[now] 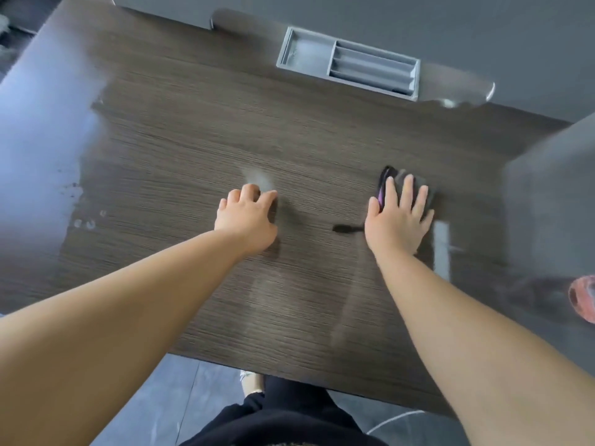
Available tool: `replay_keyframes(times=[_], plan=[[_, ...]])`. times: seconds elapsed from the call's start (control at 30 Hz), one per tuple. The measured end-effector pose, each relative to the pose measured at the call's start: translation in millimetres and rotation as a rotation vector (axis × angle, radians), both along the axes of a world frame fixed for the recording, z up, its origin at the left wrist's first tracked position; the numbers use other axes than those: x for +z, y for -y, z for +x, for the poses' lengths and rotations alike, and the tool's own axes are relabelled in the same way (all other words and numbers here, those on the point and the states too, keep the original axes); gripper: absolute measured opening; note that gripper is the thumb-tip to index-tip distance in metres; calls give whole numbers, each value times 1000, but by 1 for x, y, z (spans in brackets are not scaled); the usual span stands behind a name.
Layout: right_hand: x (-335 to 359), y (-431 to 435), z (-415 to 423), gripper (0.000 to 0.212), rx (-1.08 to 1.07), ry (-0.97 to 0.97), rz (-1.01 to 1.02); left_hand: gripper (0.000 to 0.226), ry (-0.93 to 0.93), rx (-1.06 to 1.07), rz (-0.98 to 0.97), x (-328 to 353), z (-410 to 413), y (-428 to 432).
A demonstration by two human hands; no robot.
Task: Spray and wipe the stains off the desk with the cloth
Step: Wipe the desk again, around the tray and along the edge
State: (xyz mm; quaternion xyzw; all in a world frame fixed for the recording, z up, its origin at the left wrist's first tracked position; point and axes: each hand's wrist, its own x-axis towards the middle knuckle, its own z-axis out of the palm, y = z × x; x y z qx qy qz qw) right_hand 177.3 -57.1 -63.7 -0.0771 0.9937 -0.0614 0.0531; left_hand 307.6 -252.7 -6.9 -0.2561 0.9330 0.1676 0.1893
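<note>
Right hand (399,217) pressing flat, fingers straight, on dark cloth (391,173), right side of table (193,140). Left hand (246,217) resting on table, fingers loosely bent, holding nothing. Risk: narrow strokes missing dark streak (347,227) beside thumb and pale spots (87,223) at left.

A grey divided tray (306,54) at back, pinkish object (583,297) at right

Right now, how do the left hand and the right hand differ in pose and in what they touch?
The right hand lies flat with its fingers spread; the left hand has its fingers bent, tips down. The right hand presses on the dark cloth; the left hand touches the bare desk and holds nothing. Both are palm-down on the desk.
</note>
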Motion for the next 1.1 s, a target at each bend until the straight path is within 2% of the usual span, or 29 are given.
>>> replay_keyframes(times=[0.03,0.07,0.1,0.17,0.27,0.3,0.33,0.37,0.47,0.5,0.53,0.57,0.6,0.7,0.73,0.77,0.8,0.9,0.97,1.0,1.03,1.1], plan=[[3,17,5,57,-123,38,-12,63,-2,9,9,-2,-2,0],[5,33,12,59,-159,70,-19,67,-5,21,12,-3,-5,0],[5,44,21,60,-96,78,-11,69,-12,38,6,-5,-8,-1],[0,48,39,60,243,-16,-21,71,-39,59,-20,-7,-18,0],[-6,10,20,54,978,-105,6,70,-78,40,-51,-7,-40,5],[-9,-4,0,52,1086,-111,22,70,-83,29,-58,-7,-46,7],[-11,-13,-19,51,1058,-129,29,69,-76,15,-65,-5,-53,9],[-8,-19,-36,51,909,-129,28,67,-63,8,-67,-4,-59,11],[-1,1,-59,54,212,-29,-1,59,-46,85,-50,-1,-73,14],[2,17,-55,58,52,19,-1,55,-51,138,-29,-1,-77,15],[4,33,-46,62,-18,58,-4,51,-54,188,-11,-1,-80,16],[5,45,-36,64,12,74,6,49,-49,220,-5,-1,-82,16],[4,51,-26,64,137,57,19,48,-35,229,-17,-1,-84,16],[-3,33,-28,60,830,-59,23,47,10,215,-68,-1,-88,17],[-6,23,-46,57,996,-85,28,48,31,209,-75,-1,-90,17],[-7,15,-65,55,1042,-98,36,49,56,196,-79,0,-91,17],[-6,9,-82,54,966,-97,48,51,83,179,-78,1,-92,17],[1,22,-107,54,327,-20,47,55,133,139,-80,3,-94,21],[3,54,-98,58,24,39,35,55,148,135,-77,4,-95,23],[4,71,-87,60,-5,70,34,55,149,141,-73,4,-95,23],[5,86,-76,62,64,73,48,54,145,151,-68,5,-96,24],[1,92,-58,62,423,23,47,53,134,155,-64,5,-94,23]])
